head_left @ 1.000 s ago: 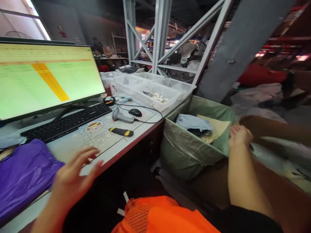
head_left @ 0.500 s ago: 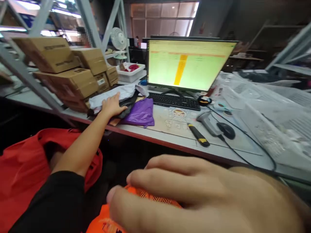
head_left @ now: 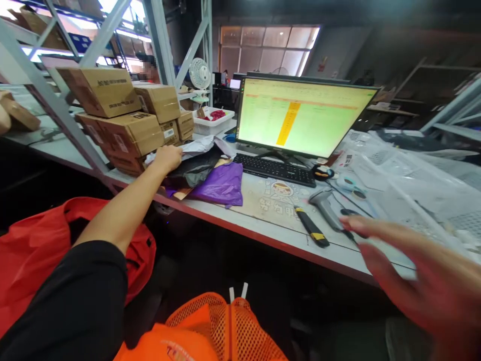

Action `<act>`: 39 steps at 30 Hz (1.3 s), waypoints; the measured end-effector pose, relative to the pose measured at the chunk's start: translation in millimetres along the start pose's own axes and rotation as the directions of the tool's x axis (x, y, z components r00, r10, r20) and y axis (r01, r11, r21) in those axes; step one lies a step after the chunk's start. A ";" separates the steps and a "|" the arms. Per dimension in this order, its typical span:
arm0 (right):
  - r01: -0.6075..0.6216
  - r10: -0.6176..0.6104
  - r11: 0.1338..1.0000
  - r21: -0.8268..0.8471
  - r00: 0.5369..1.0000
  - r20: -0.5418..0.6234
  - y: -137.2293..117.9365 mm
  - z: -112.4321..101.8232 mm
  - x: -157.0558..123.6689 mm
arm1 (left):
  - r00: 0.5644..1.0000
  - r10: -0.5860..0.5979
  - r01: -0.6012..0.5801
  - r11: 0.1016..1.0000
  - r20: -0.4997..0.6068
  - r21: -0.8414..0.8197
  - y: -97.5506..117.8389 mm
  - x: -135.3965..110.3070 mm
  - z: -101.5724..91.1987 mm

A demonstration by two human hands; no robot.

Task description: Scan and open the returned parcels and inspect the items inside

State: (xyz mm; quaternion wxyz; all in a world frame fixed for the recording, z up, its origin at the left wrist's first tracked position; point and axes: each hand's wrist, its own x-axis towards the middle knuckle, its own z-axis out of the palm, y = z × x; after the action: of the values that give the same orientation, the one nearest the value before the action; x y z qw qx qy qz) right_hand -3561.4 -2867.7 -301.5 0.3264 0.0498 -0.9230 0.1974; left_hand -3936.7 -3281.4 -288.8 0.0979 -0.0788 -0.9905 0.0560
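My left hand [head_left: 170,157] is closed on the edge of a white plastic mailing bag [head_left: 199,145], on top of a small pile at the desk's front edge. Under it lie a black plastic mailing bag [head_left: 197,169] and a purple plastic mailing bag [head_left: 225,184]. Blurred by motion, my right hand [head_left: 417,265] is over the desk's right front edge, thumb and fingers apart, with nothing in it. Just beyond its fingertips is a grey barcode scanner [head_left: 326,208]. A black and yellow box cutter [head_left: 311,228] lies left of the scanner.
Cardboard boxes [head_left: 124,133] are stacked behind my left hand. A monitor [head_left: 323,118] and keyboard [head_left: 274,169] stand at mid-desk. Clear plastic bags [head_left: 413,175] cover the right side. A metal rack post [head_left: 67,115] rises at left; a red cloth [head_left: 41,250] hangs below the desk.
My right hand has moved from in front of my body to the right, toward the scanner. My left hand has closed on the white bag and lifted its edge off the black one.
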 end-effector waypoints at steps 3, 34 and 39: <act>-0.219 0.220 0.967 -0.127 0.976 -0.012 42.1 22.0 27.7 | 0.980 -0.021 -0.002 0.994 -0.197 -0.111 3.9 -9.6 -28.3; -0.364 0.289 0.930 -0.055 0.630 0.720 58.2 18.6 77.7 | 0.983 0.035 0.182 -0.139 0.178 -0.973 190.5 -70.5 126.1; -0.250 0.155 0.968 0.014 0.644 0.749 27.7 32.2 79.0 | 0.993 -0.004 0.120 -0.067 0.121 -0.990 191.5 -75.7 123.0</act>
State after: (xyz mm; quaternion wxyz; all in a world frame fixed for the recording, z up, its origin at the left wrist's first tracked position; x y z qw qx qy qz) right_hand -3648.0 -2852.2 -284.3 -0.1050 0.0410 -0.9620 0.2486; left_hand -3860.5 -3117.9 -446.8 -0.0275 -0.0777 -0.7236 -0.6853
